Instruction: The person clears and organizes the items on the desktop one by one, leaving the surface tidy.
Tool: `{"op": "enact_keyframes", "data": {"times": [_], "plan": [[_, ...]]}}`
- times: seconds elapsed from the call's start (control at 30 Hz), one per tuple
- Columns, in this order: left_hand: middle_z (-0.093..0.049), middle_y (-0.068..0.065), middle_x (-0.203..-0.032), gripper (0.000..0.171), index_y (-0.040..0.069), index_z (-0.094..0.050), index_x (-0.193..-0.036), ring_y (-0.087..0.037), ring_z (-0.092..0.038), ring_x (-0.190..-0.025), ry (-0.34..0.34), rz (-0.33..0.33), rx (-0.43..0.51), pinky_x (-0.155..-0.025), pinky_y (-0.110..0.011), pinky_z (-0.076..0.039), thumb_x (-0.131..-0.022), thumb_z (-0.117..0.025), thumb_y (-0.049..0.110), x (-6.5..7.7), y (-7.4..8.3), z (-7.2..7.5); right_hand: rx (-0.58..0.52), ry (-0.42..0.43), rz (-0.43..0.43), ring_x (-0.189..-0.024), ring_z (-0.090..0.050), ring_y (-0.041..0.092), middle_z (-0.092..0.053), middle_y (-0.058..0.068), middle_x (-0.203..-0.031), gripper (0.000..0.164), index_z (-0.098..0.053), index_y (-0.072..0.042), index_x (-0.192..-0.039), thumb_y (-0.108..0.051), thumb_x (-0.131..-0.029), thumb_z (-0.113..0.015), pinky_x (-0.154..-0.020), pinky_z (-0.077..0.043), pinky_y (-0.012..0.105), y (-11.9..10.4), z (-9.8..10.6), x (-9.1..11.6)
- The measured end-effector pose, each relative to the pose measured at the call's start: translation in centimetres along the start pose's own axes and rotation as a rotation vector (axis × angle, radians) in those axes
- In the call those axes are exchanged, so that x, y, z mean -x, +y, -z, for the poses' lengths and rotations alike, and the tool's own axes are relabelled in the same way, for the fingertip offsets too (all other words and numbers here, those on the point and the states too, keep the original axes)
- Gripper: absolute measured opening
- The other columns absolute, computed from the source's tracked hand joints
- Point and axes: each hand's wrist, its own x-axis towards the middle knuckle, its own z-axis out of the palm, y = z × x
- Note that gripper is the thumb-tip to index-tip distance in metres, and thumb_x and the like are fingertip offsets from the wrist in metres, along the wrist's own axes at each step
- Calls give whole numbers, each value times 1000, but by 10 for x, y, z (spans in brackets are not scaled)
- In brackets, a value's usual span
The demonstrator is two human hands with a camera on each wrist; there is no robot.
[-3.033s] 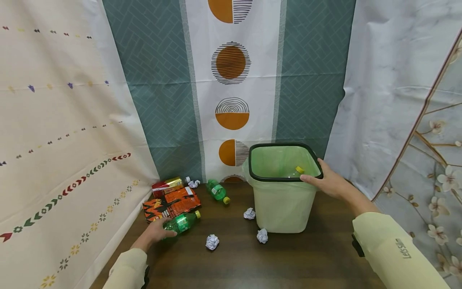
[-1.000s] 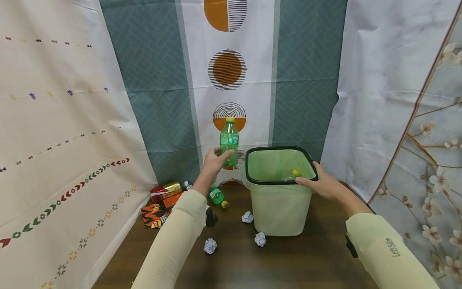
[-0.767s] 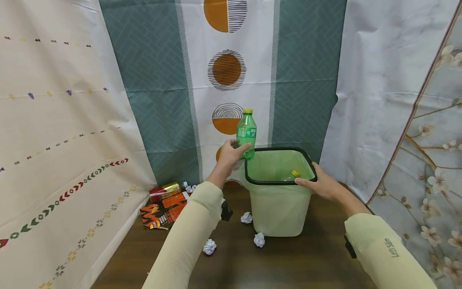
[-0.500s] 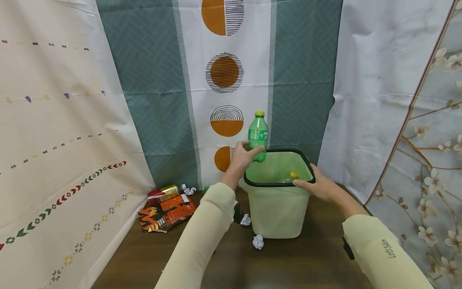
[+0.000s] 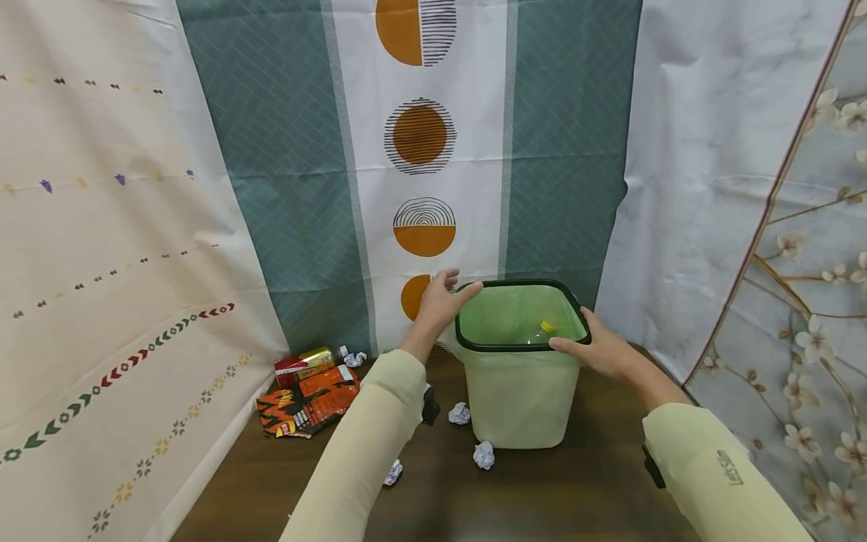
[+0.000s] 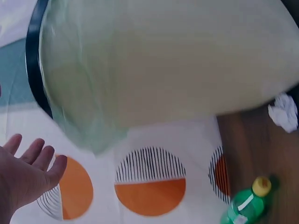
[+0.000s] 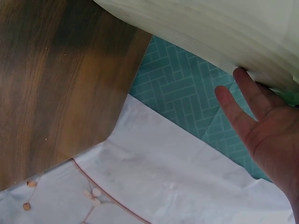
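My left hand [image 5: 440,301] is beside the left rim of a pale green trash can [image 5: 518,406], fingers spread and holding nothing. The left wrist view also shows this bare hand [image 6: 28,175] by the dark rim. My right hand [image 5: 599,346] holds the can's front right rim corner, thumb along the front edge. In the right wrist view, two fingers [image 7: 247,93] stretch toward the can's wall. Inside the can, a yellow-capped bottle [image 5: 544,329] shows its top; the rest of it is hidden. Another green bottle [image 6: 247,205] lies on the table, in the left wrist view.
Crumpled paper balls lie near the trash can, one by its front corner [image 5: 484,455] and one to its left [image 5: 459,413]. An orange and black packet [image 5: 308,403] and a red and gold container [image 5: 305,365] lie at the left. Printed cloths [image 5: 420,188] hang behind the table.
My left hand lifted a green bottle from the table, carried it right over the trash can and let it go. The yellow cap inside sits slightly differently. My right hand stayed on the rim.
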Motion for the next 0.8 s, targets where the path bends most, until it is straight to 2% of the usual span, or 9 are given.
{"op": "enact_keyframes", "data": {"times": [0.13, 0.37, 0.47, 0.67, 0.8], "plan": [[-46, -10, -148, 70, 14, -44, -147, -27, -41, -137, 7, 6, -10, -107, -46, -40, -91, -70, 47, 2, -15, 19, 1, -3, -11, -141, -9, 57, 2, 36, -158, 117, 17, -3, -155, -68, -90, -55, -106, -20, 71, 0, 1, 0], [-51, -13, -140, 64, 10, -47, -143, -29, -46, -131, 7, 43, -25, -107, -45, -40, -92, -70, 40, 9, -57, 53, 5, -6, -16, -141, -9, 58, 3, 36, -157, 118, 17, -2, -155, -69, -89, -55, -106, -20, 71, 2, 0, -1], [-53, -13, -138, 60, 11, -48, -141, -30, -47, -129, 1, 63, -24, -107, -46, -40, -93, -70, 38, 19, -76, 65, 7, -3, -17, -141, -9, 58, 3, 36, -157, 118, 16, -2, -155, -69, -89, -55, -106, -20, 71, 4, 0, 0], [-51, -17, -142, 61, 10, -47, -144, -34, -46, -130, -50, 125, -34, -108, -51, -37, -94, -70, 35, 45, -117, 86, -21, -3, -13, -143, -7, 55, 6, 33, -159, 116, 17, -3, -155, -66, -91, -56, -107, -19, 71, 5, -2, -2], [-55, -19, -137, 58, 6, -50, -141, -35, -50, -127, -38, 148, -54, -105, -52, -40, -93, -71, 30, 63, -149, 95, -28, -2, -11, -143, -6, 54, 7, 32, -160, 116, 18, -4, -155, -66, -90, -56, -107, -18, 71, 3, -2, -3]]}}
